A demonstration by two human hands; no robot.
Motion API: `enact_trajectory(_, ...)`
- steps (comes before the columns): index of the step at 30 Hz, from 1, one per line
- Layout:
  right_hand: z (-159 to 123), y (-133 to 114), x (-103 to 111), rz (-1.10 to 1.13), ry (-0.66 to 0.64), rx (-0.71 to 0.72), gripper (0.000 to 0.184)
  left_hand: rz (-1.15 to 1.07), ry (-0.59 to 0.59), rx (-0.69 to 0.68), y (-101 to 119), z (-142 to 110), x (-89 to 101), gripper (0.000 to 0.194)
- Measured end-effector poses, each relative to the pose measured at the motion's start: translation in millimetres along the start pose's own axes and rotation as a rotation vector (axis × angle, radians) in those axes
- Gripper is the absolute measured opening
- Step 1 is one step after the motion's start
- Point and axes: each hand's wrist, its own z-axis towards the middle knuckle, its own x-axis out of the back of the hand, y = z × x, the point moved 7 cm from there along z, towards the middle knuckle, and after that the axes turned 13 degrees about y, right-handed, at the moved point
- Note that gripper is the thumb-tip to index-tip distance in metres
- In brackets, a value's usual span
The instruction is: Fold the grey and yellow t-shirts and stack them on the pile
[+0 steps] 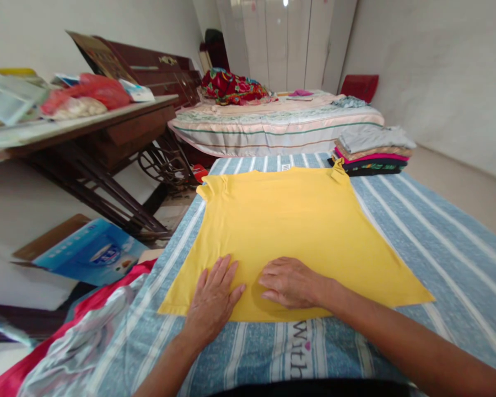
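A yellow short-sleeved shirt (289,220) lies spread out on the blue-and-white striped cloth, its hem towards me and its small sleeves at the far end. My left hand (215,295) rests flat on its lower left part with the fingers spread. Just to the right, my right hand (291,282) is over the lower middle of the shirt, its fingers loosely bent and pointing left. I see nothing held in either hand. Faint creases run down the shirt's left side.
A stack of folded clothes (372,151) sits at the far right, by the shirt's right sleeve. Rumpled clothes (86,331) lie on the left, near a blue box (93,251). A sewing-machine table (119,118) stands left; a bed (273,124) is beyond.
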Motion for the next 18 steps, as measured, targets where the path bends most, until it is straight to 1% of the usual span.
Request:
enact_trajectory(4, -0.8, 6.9, 5.1, -0.023, -0.023, -0.053, 0.021, -0.017, 0.015, 0.003, -3.4, -4.7, -2.1, 0.045)
enact_trajectory(7, -2.7, 9.2, 7.7, -0.043, -0.048, -0.071, 0.022, -0.090, 0.059, 0.017, -6.2, -3.5, -2.4, 0.043)
enact_trajectory(10, -3.9, 9.5, 10.9, -0.069, -0.060, -0.083, 0.022, -0.268, 0.156, 0.067, -0.1, 6.5, 11.4, 0.041)
enact_trajectory(12, -4.3, 11.2, 12.6, -0.106, -0.057, -0.108, 0.023, -0.419, 0.203, 0.104, 14.0, 18.0, 28.4, 0.040)
enact_trajectory(13, -4.5, 12.4, 12.9, -0.123, -0.054, -0.120, 0.023, -0.488, 0.208, 0.110, 24.8, 24.6, 37.6, 0.039)
enact_trajectory(16, -5.0, 15.4, 9.3, -0.133, -0.055, -0.119, 0.017, -0.630, 0.201, 0.052, 66.2, 44.3, 64.2, 0.041)
enact_trajectory(18, -4.7, 17.5, 5.6, -0.091, -0.050, -0.115, 0.009, -0.676, 0.172, 0.026, 90.2, 54.7, 73.0, 0.045)
